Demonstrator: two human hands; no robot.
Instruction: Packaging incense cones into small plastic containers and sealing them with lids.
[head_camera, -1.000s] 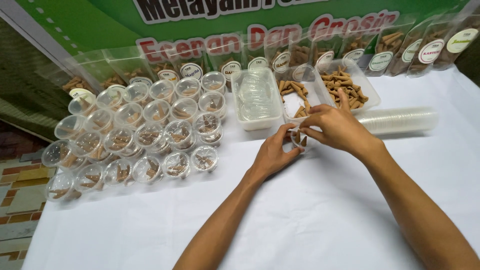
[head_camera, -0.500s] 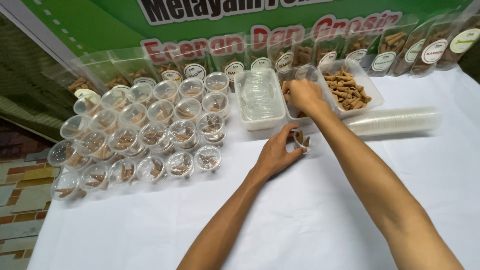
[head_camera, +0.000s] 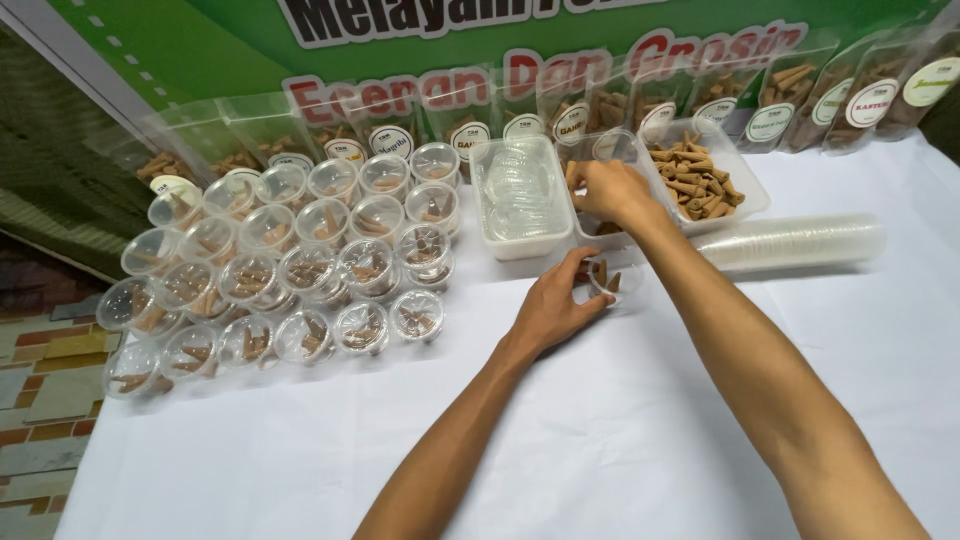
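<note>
- Your left hand (head_camera: 552, 305) is at the centre of the white tablecloth (head_camera: 620, 430). Its fingers curl around a small clear cup (head_camera: 610, 280), which stands upright on the cloth with a few brown cones inside. The hold looks light, more a steadying than a firm grip.
- Your right hand (head_camera: 605, 190) is at about 12 o'clock from the cup, inside the middle tray (head_camera: 585, 150) of loose cones. The fingers are bent down into the cones. I cannot tell if they already pinch some or are only touching them.
- At 1 o'clock from the cup there is a second tray (head_camera: 735, 175) with more cones. At 11 o'clock a tray of clear lids (head_camera: 512, 195) stands just beside the middle tray.
- At 9 o'clock, well apart from your hands, many filled cups (head_camera: 290, 275) stand close together in rows. At 3 o'clock a stack of empty cups (head_camera: 800, 240) lies on its side.
- What could go wrong, in my judgement: the small cup is light, so if your left fingers loosen while the right hand comes down, the cup may tip and spill the cones on the cloth.
- The mouth of the cup is narrow. Cones released from too high, or too many at once, may bounce off the rim.
- Your right forearm passes close over the cup, so a quick pull back may knock it.
- The cones look brittle. A hard pinch may break the tips.
</note>
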